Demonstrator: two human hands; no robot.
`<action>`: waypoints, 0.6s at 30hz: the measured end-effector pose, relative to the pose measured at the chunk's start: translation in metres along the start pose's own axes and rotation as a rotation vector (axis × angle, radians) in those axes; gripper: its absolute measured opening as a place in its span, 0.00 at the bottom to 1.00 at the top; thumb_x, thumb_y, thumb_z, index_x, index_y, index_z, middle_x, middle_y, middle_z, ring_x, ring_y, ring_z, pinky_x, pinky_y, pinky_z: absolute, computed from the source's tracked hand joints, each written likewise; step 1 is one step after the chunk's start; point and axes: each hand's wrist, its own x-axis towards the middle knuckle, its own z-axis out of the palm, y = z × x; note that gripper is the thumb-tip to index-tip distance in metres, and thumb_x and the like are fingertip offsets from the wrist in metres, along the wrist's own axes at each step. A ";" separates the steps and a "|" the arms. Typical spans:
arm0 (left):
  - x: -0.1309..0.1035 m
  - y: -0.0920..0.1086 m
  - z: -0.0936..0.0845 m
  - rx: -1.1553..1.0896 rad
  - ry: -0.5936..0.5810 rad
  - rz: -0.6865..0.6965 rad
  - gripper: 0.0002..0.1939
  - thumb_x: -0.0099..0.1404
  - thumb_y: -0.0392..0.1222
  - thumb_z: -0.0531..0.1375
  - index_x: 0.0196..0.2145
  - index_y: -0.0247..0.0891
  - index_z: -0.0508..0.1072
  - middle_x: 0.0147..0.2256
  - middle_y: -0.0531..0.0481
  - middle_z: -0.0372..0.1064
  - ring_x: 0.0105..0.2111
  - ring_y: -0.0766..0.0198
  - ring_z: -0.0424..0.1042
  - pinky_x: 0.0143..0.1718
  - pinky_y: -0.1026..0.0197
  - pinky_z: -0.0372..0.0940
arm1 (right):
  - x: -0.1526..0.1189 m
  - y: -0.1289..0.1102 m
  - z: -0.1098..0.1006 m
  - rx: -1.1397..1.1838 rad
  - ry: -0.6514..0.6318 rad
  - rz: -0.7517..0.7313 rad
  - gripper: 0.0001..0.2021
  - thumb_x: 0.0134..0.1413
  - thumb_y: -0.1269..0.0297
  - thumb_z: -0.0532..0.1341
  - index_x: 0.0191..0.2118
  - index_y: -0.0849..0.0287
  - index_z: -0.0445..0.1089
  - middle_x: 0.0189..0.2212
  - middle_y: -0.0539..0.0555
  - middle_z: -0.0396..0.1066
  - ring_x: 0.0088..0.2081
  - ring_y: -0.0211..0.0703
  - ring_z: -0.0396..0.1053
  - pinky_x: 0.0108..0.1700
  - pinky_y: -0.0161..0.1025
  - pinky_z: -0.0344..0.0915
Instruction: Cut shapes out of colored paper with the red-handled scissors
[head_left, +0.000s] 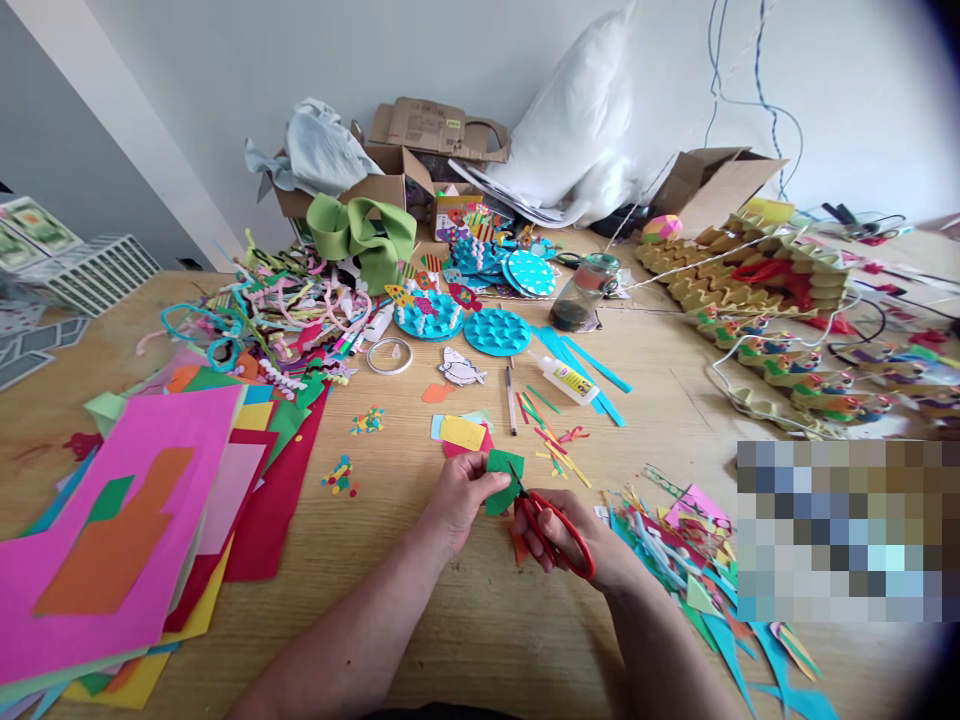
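My left hand (463,492) pinches a small green piece of paper (504,484) by its left side. Red-handled scissors (564,540) are in my right hand (559,535), their dark blades at the paper's right edge. Just beyond the hands lies a small stack of yellow, pink and blue paper pieces (463,433). A white fish cut-out (461,367) and an orange paper fish shape (437,392) lie farther back. To their right are a pen (511,402), thin coloured strips (559,440) and a glue bottle (570,380) on blue strips.
Coloured paper sheets (187,450) cover the left side, with pipe cleaners (300,320) behind. Blue scalloped discs (496,331), a glass jar (585,292) and cardboard boxes (712,190) stand farther back. Paper scraps (697,570) lie at the right, below egg cartons (750,265).
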 end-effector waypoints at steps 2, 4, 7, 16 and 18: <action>0.000 0.000 0.000 0.003 0.000 0.002 0.10 0.46 0.41 0.66 0.25 0.31 0.73 0.20 0.52 0.66 0.19 0.71 0.60 0.20 0.67 0.54 | 0.000 0.001 0.000 0.004 0.003 0.001 0.30 0.48 0.35 0.55 0.29 0.64 0.65 0.17 0.49 0.63 0.15 0.30 0.57 0.17 0.29 0.50; 0.000 0.000 0.001 -0.002 0.006 0.009 0.10 0.46 0.42 0.65 0.25 0.32 0.72 0.19 0.53 0.65 0.19 0.71 0.60 0.20 0.67 0.53 | 0.000 0.002 0.000 0.009 0.003 0.003 0.30 0.47 0.35 0.55 0.30 0.64 0.65 0.17 0.49 0.63 0.15 0.30 0.57 0.17 0.29 0.50; 0.000 0.000 0.001 -0.017 0.032 0.022 0.10 0.47 0.42 0.65 0.23 0.33 0.70 0.18 0.54 0.64 0.18 0.72 0.59 0.20 0.67 0.53 | 0.000 0.003 -0.001 0.011 0.000 0.009 0.30 0.48 0.35 0.54 0.30 0.65 0.66 0.17 0.49 0.63 0.15 0.30 0.57 0.17 0.29 0.49; -0.001 0.001 0.000 0.011 0.006 -0.012 0.10 0.46 0.42 0.65 0.24 0.33 0.71 0.20 0.52 0.67 0.20 0.69 0.62 0.23 0.65 0.57 | 0.000 0.002 0.000 0.013 -0.013 -0.012 0.30 0.48 0.35 0.54 0.30 0.64 0.65 0.19 0.51 0.64 0.16 0.32 0.58 0.19 0.30 0.52; -0.001 0.001 0.000 0.013 0.005 -0.015 0.10 0.46 0.42 0.65 0.23 0.33 0.71 0.20 0.52 0.67 0.20 0.69 0.62 0.23 0.65 0.57 | 0.000 0.002 0.000 0.012 -0.019 -0.012 0.30 0.49 0.35 0.54 0.30 0.64 0.65 0.19 0.51 0.64 0.16 0.32 0.58 0.19 0.30 0.53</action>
